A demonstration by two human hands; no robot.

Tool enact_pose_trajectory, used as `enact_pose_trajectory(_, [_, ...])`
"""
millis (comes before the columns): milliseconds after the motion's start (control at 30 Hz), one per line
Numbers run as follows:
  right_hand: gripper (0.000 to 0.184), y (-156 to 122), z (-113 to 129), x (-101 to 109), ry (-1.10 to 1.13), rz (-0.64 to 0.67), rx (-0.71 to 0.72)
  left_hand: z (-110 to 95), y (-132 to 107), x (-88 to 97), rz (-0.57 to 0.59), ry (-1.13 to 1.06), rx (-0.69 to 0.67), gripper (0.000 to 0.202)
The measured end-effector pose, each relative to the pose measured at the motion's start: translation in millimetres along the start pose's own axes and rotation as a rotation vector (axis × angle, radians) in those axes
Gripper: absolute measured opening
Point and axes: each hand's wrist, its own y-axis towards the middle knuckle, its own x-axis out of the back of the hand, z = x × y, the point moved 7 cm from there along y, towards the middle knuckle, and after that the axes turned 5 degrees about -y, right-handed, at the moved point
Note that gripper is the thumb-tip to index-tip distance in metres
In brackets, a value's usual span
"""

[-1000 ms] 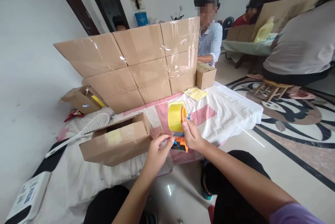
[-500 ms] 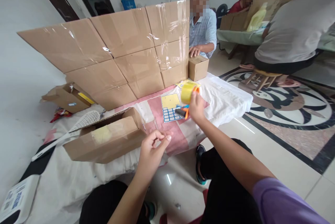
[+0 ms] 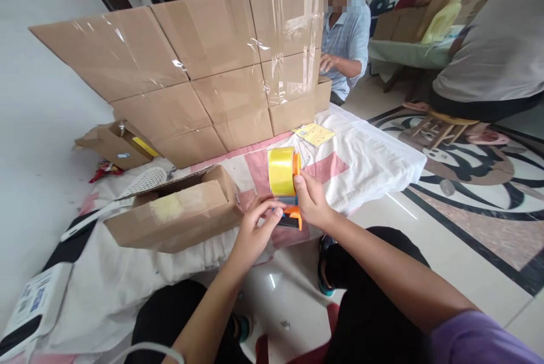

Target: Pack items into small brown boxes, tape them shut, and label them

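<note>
My right hand (image 3: pixel 312 197) is closed around an orange-framed tape dispenser (image 3: pixel 300 218) that carries a wide roll of yellow tape (image 3: pixel 281 171). The roll is uppermost, and the dark lower end of the dispenser points left. At that end is my left hand (image 3: pixel 257 225), its thumb and fingertips pinched together against or just beside the dispenser's edge. Whether a tape end is between them is too small to make out. Beyond the roll, a yellow card (image 3: pixel 317 134) lies on the cloth-covered table (image 3: pixel 374 154).
A wall of taped cardboard boxes (image 3: pixel 225 75) stands across the table. An open cardboard box (image 3: pixel 178 219) and a white fly swatter (image 3: pixel 147 181) are on the left. Behind the wall sits a person in a light shirt (image 3: pixel 351 26); another person sits on a stool (image 3: pixel 454 120) at right.
My right hand has brought the dispenser down and to the left, upright over the card with the blue grid. My left hand has moved in to meet its lower end.
</note>
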Motion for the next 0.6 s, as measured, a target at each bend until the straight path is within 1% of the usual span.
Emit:
enact_pose_trajectory(33, [0.042,0.7,0.2,-3.5,-0.020,0.017,0.025,-0.1,-0.7,0.6,-0.008,-0.005,-0.006,0.028])
enact_pose_trajectory(67, [0.043,2.2,-0.8,-5.6,-0.047,0.021,0.051,-0.4,-1.5,3.4,-0.040,-0.019,-0.011,0.027])
enact_pose_trajectory(133, [0.044,6.8,-5.4,-6.4,-0.108,0.005,0.098,-0.6,-3.4,12.6,-0.139,-0.060,-0.007,0.026])
enact_pose_trajectory(167, [0.045,9.5,-9.4,-5.1,-0.133,-0.016,0.105,0.3,-4.2,16.4,-0.175,-0.075,0.014,0.026])
enact_pose_trajectory(200, [0.046,12.2,-14.0,-2.6,-0.148,-0.044,0.098,2.1,-4.6,18.2,-0.184,-0.084,0.051,0.027])
enact_pose_trajectory(233, [0.046,14.6,-18.9,0.5,-0.153,-0.073,0.080,4.5,-4.7,17.6,-0.165,-0.088,0.097,0.028])
enact_pose_trajectory(333, [0.047,19.5,-31.2,11.0,-0.123,-0.146,-0.001,11.5,-5.3,8.5,-0.057,-0.128,0.219,0.032])
enact_pose_trajectory(467, [0.047,21.4,-40.5,24.9,-0.057,-0.237,-0.085,13.6,-6.1,-5.9,0.048,-0.171,0.264,0.033])
enact_pose_trajectory(533, [0.046,21.6,-43.6,29.0,-0.033,-0.252,-0.097,12.7,-5.0,-6.1,0.020,-0.172,0.251,0.032])
enact_pose_trajectory(600, [0.045,21.8,-45.9,31.2,-0.017,-0.246,-0.086,10.7,-3.3,-0.6,-0.068,-0.163,0.213,0.029])
